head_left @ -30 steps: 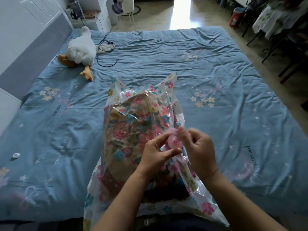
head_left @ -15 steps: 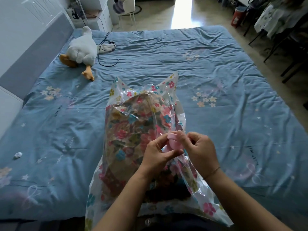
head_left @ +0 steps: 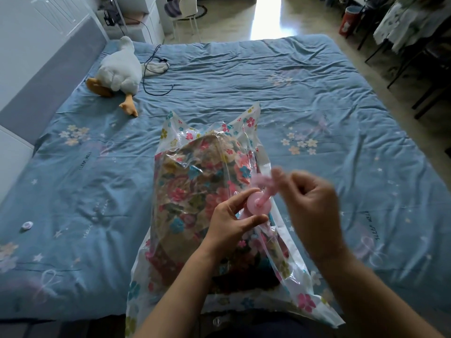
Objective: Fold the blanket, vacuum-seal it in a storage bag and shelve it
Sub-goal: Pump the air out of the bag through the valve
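Hands (head_left: 273, 215) at pink valve (head_left: 259, 203) (cap blurred) — bagged blanket (head_left: 195, 191).

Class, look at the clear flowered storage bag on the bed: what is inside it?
Inside the storage bag lies a folded floral blanket. Its near end is hidden by the left hand and forearms.
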